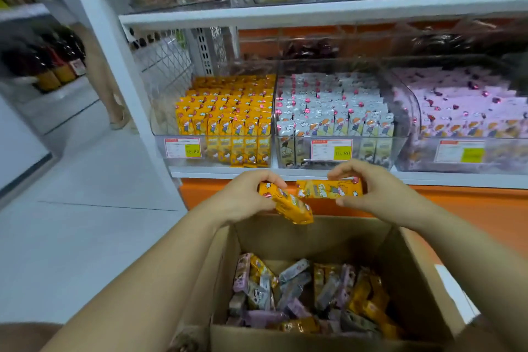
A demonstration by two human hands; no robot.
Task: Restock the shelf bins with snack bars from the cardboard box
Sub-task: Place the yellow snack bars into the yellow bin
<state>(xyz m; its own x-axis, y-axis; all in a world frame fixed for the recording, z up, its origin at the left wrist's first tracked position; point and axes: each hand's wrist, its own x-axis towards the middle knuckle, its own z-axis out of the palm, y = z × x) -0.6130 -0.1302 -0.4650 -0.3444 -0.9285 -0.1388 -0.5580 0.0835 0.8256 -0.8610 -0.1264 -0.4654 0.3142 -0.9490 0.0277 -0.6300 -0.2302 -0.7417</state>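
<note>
Both hands are up over the open cardboard box, and each has a snack bar! The left hand curls fingers and thumb round one yellow bar, which tilts with its free end dipping toward five o'clock. The right hand pinches a second yellow bar between thumb and fingertips, lying level from nine to three. The near ends sit close together; whether they touch, I cannot tell. Down at six o'clock, loose bars in yellow, grey and pink lie jumbled in the box. Up on the shelf, the yellow bin at eleven o'clock is packed with upright rows, the grey bin sits at twelve, and the pink bin is out at two. A price tag is on the yellow bin's front.
</note>
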